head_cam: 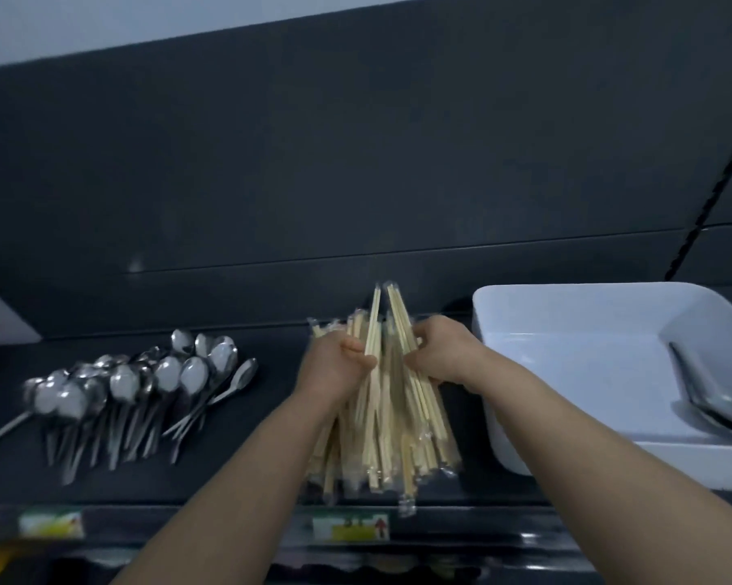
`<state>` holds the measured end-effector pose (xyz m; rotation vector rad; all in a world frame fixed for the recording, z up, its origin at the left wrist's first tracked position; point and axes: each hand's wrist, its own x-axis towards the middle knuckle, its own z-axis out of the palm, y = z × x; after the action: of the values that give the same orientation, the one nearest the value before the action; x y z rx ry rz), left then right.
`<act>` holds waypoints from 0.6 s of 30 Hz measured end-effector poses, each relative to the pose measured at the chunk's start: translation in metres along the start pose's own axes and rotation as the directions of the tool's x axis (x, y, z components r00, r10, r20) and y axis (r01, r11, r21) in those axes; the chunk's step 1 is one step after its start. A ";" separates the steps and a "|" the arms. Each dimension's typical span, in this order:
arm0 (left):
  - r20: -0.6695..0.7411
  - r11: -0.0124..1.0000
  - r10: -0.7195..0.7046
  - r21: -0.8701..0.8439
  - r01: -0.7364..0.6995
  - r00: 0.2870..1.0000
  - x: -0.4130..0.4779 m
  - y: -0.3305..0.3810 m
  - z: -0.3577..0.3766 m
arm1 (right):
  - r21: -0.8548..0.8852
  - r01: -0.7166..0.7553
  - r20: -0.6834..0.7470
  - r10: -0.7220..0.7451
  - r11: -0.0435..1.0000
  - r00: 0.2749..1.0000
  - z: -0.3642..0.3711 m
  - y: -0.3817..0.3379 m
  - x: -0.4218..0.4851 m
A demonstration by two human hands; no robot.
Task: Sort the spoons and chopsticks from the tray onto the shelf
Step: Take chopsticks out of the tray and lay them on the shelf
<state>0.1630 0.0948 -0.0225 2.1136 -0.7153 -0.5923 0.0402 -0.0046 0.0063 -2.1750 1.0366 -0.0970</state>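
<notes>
A pile of several pale wooden chopsticks (387, 420) in clear wrappers lies in the middle of the dark shelf (237, 470). My left hand (334, 365) grips the pile's left side near its far end. My right hand (440, 352) grips the right side, fingers curled round a few sticks. To the left lies a heap of several metal spoons (145, 390), bowls pointing away from me. The white tray (575, 365) stands at the right with a metal spoon (706, 399) or two along its right wall.
A dark wall panel rises behind the shelf. Green and yellow labels (351, 527) are stuck on the shelf's front edge. A black cord (710, 204) hangs diagonally at the upper right. A lower shelf level shows dimly below.
</notes>
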 end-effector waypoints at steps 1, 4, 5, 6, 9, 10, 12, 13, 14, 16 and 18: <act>-0.005 1.000 -0.008 0.011 0.008 1.000 -0.001 -0.010 -0.007 | -0.007 -0.001 -0.007 0.001 1.000 1.000 0.012 -0.006 0.002; 0.003 0.997 0.012 0.080 -0.013 1.000 -0.001 -0.031 -0.023 | -0.121 0.007 0.001 -0.006 0.993 1.000 0.044 -0.015 0.008; 0.022 0.992 0.018 0.125 -0.020 1.000 -0.001 -0.035 -0.026 | -0.185 0.022 0.036 -0.015 0.982 0.999 0.053 -0.016 0.008; 0.051 0.984 0.022 0.174 -0.031 0.998 -0.001 -0.037 -0.028 | -0.241 0.039 0.065 -0.024 0.970 0.998 0.060 -0.016 0.008; 0.103 0.963 0.050 0.258 -0.076 0.993 -0.001 -0.038 -0.030 | -0.354 0.066 0.039 -0.056 0.933 0.998 0.064 -0.013 0.001; 0.082 0.964 0.063 0.254 -0.082 0.995 0.001 -0.036 -0.031 | -0.382 0.068 -0.023 -0.084 0.922 0.996 0.060 -0.012 -0.004; 0.032 0.968 0.102 0.226 -0.106 0.994 0.004 -0.029 -0.032 | -0.434 0.080 -0.152 -0.160 0.898 0.975 0.048 -0.007 -0.011; 0.027 0.970 0.129 0.206 -0.132 0.991 0.005 -0.023 -0.030 | -0.456 0.090 -0.199 -0.201 0.885 0.959 0.040 -0.003 -0.015; 0.035 0.968 0.162 0.186 -0.166 0.986 0.005 -0.015 -0.027 | -0.474 0.093 -0.237 -0.228 0.875 0.944 0.033 0.002 -0.019; 0.051 0.954 0.247 0.165 -0.252 0.968 0.003 0.002 -0.016 | -0.492 0.074 -0.293 -0.245 0.867 0.924 0.016 0.012 -0.029; 0.068 0.926 0.340 0.153 -0.346 0.938 -0.003 0.026 0.000 | -0.500 0.023 -0.350 -0.227 0.866 0.909 -0.002 0.027 -0.040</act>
<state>0.1536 0.0832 -0.0016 2.0589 -1.1620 -0.3943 -0.0048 0.0113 -0.0003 -2.7662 1.2401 -0.3969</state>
